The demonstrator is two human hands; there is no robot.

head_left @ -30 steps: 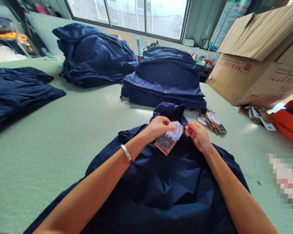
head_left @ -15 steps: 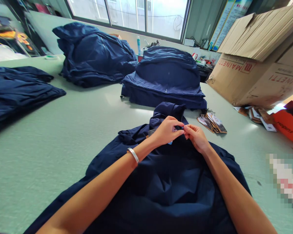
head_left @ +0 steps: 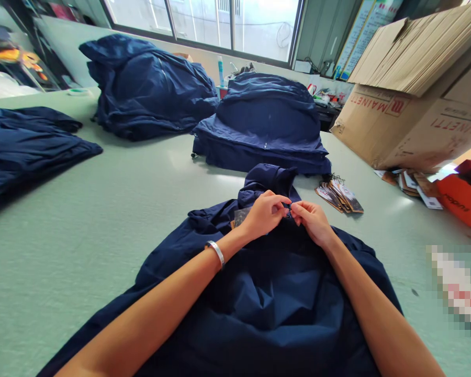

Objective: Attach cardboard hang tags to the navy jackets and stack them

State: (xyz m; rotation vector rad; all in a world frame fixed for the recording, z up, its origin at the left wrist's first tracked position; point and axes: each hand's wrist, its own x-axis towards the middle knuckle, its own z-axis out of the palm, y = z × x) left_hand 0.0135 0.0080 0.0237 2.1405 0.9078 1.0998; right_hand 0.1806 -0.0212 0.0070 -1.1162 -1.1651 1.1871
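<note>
A navy jacket (head_left: pixel 275 298) lies spread in front of me, its bunched collar or hood (head_left: pixel 265 178) pointing away. Over the neck, my left hand (head_left: pixel 264 213) is closed in a pinch, thumb and forefinger meeting close to the other hand's fingertips. My right hand (head_left: pixel 312 221) pinches too, its thumb pressed against the forefinger. Whatever small thing is between the fingertips is too fine to make out. A dark hang tag (head_left: pixel 241 215) with a brown edge sticks out beside my left hand, partly hidden by it.
Navy garments are piled behind the jacket: a folded stack (head_left: pixel 265 125), a heap (head_left: pixel 141 89) and another garment (head_left: pixel 27 152) at left. A bundle of hang tags (head_left: pixel 341 195) lies to the right. Beyond are a large carton (head_left: pixel 400 120), more tags (head_left: pixel 416 188) and an orange bag (head_left: pixel 461 199).
Both hands have shifted slightly left in the view, still fingertip to fingertip. More of the hang tag shows beside my left hand. The whole scene has drifted a little left.
</note>
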